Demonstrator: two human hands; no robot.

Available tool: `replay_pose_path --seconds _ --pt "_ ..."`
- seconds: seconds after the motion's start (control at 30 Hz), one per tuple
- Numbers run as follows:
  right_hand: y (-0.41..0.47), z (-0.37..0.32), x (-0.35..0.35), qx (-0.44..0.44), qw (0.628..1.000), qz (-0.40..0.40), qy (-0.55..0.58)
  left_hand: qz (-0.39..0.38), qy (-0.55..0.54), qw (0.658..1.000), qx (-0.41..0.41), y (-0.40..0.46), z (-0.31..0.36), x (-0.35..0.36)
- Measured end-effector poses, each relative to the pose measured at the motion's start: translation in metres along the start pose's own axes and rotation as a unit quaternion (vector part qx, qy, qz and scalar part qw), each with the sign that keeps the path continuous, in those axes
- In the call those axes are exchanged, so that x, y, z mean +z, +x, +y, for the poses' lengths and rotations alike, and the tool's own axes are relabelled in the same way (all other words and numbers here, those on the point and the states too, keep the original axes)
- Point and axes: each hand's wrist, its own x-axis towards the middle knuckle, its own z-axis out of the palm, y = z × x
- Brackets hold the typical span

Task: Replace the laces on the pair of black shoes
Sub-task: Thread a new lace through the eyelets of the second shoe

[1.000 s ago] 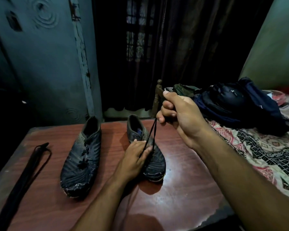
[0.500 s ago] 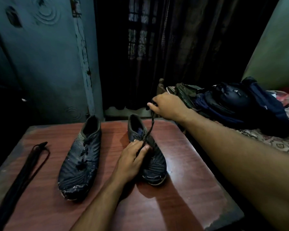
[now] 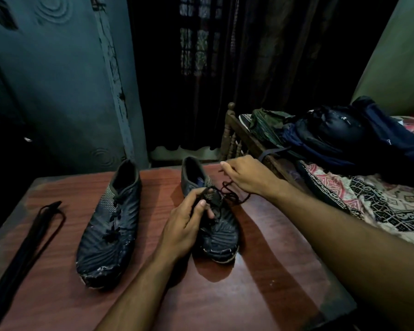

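Note:
Two black shoes stand on a reddish-brown table (image 3: 261, 295), toes toward me. The left shoe (image 3: 110, 225) still carries a dark lace. My left hand (image 3: 187, 225) grips the upper of the right shoe (image 3: 221, 237) near its tongue, thumb and fingers curled round it. My right hand (image 3: 245, 176) hovers just beyond that shoe and pinches the dark lace (image 3: 234, 197), which lies slack and kinked beside the shoe's eyelets. A bundle of black laces (image 3: 34, 232) lies flat near the table's left edge.
A bed with a patterned cover (image 3: 373, 206) abuts the table on the right, its wooden footboard (image 3: 232, 137) close to my right hand. Dark bags (image 3: 344, 139) are heaped on it. A teal wall and dark curtain stand behind.
My right hand has come down from high above the shoe to just beyond it, so the taut lace is now slack. My left hand shifted up to grip the shoe's tongue area.

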Motion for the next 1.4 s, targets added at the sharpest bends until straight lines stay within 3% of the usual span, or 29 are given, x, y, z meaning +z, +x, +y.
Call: replay_pose_path --seconds 0.13,0.2,0.27,0.3,0.43,0.53,0.67,0.73,0.8,0.87,0.97,1.17,1.27,1.4 --pt "-0.028 -0.016 0.000 0.041 0.983 0.126 0.127 -0.005 0.002 1.000 0.009 -0.001 -0.001 -0.002" --pt "-0.059 -0.027 0.007 0.083 0.974 0.086 0.193 -0.011 -0.018 1.000 0.007 0.001 -0.005 -0.002" --pt "-0.086 -0.036 0.022 0.138 0.971 -0.045 0.192 -0.010 -0.044 0.999 0.000 0.003 -0.008 -0.001" --pt "-0.094 -0.038 0.031 0.148 0.971 -0.071 0.172 -0.009 -0.048 0.999 -0.001 0.003 -0.010 0.000" --pt "-0.098 -0.044 0.042 0.127 0.974 0.020 0.187 0.004 -0.049 0.999 -0.008 0.001 -0.012 0.000" --pt "-0.093 -0.048 0.038 0.141 0.954 0.016 0.264 0.010 -0.057 0.998 -0.021 0.004 -0.014 -0.001" --pt "-0.097 -0.050 0.045 0.107 0.984 -0.009 0.145 0.014 -0.068 0.997 -0.035 0.004 -0.014 -0.002" --pt "-0.096 -0.057 0.047 0.113 0.984 0.007 0.140 0.008 -0.062 0.997 -0.037 0.004 -0.014 -0.002" --pt "-0.091 -0.062 0.044 0.170 0.955 0.010 0.243 0.006 -0.052 0.998 -0.044 0.006 -0.017 -0.001" --pt "-0.087 -0.064 0.033 0.226 0.891 0.028 0.392 0.003 -0.048 0.998 -0.052 0.007 -0.018 0.000" --pt "-0.082 -0.068 0.005 0.227 0.829 0.084 0.505 0.001 -0.045 0.997 -0.058 0.007 -0.018 0.001" --pt "-0.049 -0.061 -0.065 0.245 0.756 0.252 0.552 0.006 -0.061 0.995 -0.073 0.008 -0.015 0.001" --pt "-0.039 -0.053 -0.090 0.242 0.714 0.285 0.592 0.010 -0.075 0.994 -0.083 0.008 -0.014 0.002" --pt "-0.040 -0.035 -0.092 0.275 0.696 0.315 0.584 0.010 -0.092 0.991 -0.092 0.008 -0.016 0.003"
